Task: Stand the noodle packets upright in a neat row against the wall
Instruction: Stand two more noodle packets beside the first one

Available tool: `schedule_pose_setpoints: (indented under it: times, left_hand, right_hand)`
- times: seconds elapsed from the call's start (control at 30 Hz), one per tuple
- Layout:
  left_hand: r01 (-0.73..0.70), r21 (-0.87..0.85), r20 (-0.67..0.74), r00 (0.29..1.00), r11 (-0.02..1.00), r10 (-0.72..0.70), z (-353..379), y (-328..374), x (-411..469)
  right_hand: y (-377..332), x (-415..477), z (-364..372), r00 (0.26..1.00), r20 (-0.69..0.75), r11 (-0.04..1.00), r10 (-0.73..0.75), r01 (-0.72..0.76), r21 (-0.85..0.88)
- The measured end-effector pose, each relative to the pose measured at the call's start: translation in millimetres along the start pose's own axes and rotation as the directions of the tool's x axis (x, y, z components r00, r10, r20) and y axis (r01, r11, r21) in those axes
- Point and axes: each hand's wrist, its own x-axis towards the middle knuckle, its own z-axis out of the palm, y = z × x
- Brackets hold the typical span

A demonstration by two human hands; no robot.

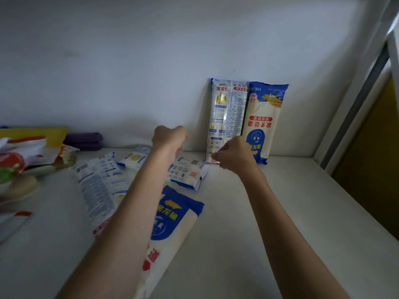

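Observation:
Two noodle packets stand upright side by side against the white wall: a blue-and-white one (228, 113) and, to its right, a cream one with red lettering (266, 124). My right hand (236, 157) is curled at their base, fingertips pinching the lower left corner of the blue-and-white packet. My left hand (169, 140) hovers near the wall just left of them, fingers curled with nothing seen in them. Several packets lie flat on the shelf: a small one (187, 173) below my left hand, another by the wall (135, 158), a long one (97, 188), and a large one (174, 221) partly under my left forearm.
At the left lie red-and-white bags (15, 162), a yellow flat item (34, 133) and a purple folded thing (84, 140) by the wall. A metal frame (356, 104) bounds the shelf surface (269, 212) on the right.

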Motion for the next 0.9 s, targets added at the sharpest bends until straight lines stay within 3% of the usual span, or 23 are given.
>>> schedule_pose_setpoints:
  times: [0.2, 0.33, 0.47, 0.67, 0.9]
  left_hand:
    - [0.370, -0.106, 0.073, 0.929, 0.923, -0.363, -71, -9, 16]
    - [0.533, -0.184, 0.194, 0.843, 0.826, -0.501, -95, -22, 26]
    - [0.550, -0.204, 0.220, 0.832, 0.810, -0.510, -93, -25, 31]
    - [0.466, -0.255, 0.183, 0.884, 0.847, -0.431, -80, -28, 26]
    - [0.363, -0.078, 0.210, 0.917, 0.929, -0.341, -76, -35, 22]
  right_hand:
    - [-32, -14, 28, 0.973, 0.230, 1.000, 0.006, -0.013, 0.028]
    - [-45, -4, 44, 0.984, 0.175, 1.000, -0.020, 0.024, -0.020]
    - [-50, -3, 63, 0.981, 0.171, 0.988, -0.092, 0.111, -0.108]
    - [-45, -6, 71, 0.962, 0.259, 0.978, -0.084, 0.129, -0.163]
    - [-51, -10, 63, 0.919, 0.393, 0.949, 0.030, 0.097, -0.300]
